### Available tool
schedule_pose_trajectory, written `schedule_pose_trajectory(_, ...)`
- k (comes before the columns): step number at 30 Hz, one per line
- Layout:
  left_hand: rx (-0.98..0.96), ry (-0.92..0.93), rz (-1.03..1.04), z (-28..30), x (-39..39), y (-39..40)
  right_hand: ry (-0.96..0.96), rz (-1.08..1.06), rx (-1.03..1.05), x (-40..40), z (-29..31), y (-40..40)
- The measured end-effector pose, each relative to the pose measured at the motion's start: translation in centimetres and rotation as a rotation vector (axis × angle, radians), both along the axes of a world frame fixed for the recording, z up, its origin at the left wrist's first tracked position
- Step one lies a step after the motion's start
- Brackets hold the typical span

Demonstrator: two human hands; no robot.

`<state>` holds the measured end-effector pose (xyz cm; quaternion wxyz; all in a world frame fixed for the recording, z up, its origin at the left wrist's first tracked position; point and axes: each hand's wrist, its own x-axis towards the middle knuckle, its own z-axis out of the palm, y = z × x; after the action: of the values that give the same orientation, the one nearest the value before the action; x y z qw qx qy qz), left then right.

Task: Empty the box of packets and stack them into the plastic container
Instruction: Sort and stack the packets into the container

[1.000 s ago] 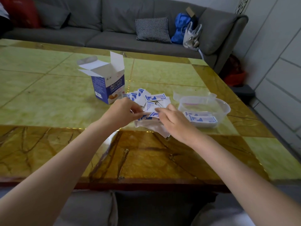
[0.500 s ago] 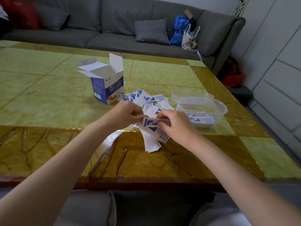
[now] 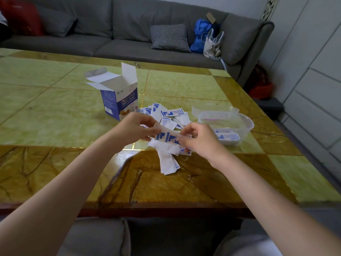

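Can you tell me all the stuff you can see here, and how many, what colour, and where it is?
box: one, blue and white, flaps open, upright on the table behind the left hand
loose packets: a pile, too many to count, white and blue, on the table between box and container
held packets: a bunch, white and blue, in both hands, some hanging down
plastic container: one, clear, on the table at right, a few packets inside
table: one, green and brown stone
sofa: one, grey, behind the table
checked cushion: one, black and white, on the sofa
blue bag: one, on the sofa
left hand: grip on the packets
right hand: grip on the packets
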<state>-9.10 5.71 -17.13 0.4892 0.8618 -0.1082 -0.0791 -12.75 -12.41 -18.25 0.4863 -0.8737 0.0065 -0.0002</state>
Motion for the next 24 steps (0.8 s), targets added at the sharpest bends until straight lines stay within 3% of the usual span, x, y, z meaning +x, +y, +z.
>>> schedule_pose_trajectory(6, -0.193, 0.133, 0.104, -0.3, 0.3, 0.6, -0.065, 0.080, -0.230, 0.1, -0.1, 0.1)
schedule_pose_trajectory(10, -0.276, 0.198, 0.104, -0.2, 0.3, 0.7, -0.064, 0.143, -0.261, -0.1, 0.0, 0.3)
schedule_pose_trajectory(17, -0.262, 0.186, 0.080, -0.3, 0.0, 0.2, -0.134, 0.164, -0.307, -0.5, 0.2, 0.6)
schedule_pose_trajectory(22, -0.486, 0.154, 0.129, 0.0, 0.3, 1.3, -0.136, 0.187, -0.399, -0.6, 0.1, 0.6)
schedule_pose_trajectory(24, -0.478, 0.076, 0.151, 0.0, 0.5, 1.9, -0.084, 0.137, -0.259, -0.5, 0.2, 0.5)
